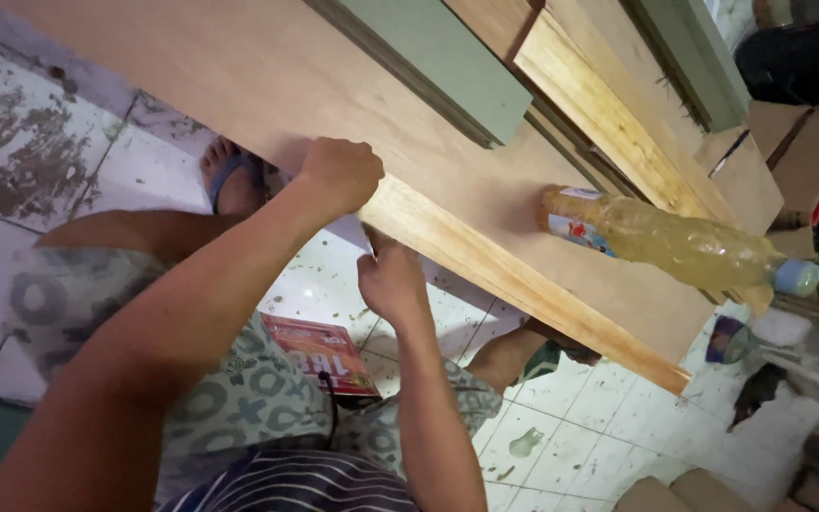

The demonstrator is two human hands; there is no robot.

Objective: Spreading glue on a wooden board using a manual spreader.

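Gripping the near edge of the plywood panel [267, 76], the left hand [338, 175] curls closed over it while the right hand [391, 282] pinches the wood strip [523, 280] underneath (tiled floor [599, 427] open below).

Both forearms extended forward — left hand [338, 173] curled into a closed grip, knuckles up; right hand [391, 282] just below it — fingers hidden, wrist bent upward.

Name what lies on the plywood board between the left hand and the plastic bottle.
Head view: bare plywood board separates the left hand from the plastic bottle; nothing rests there.
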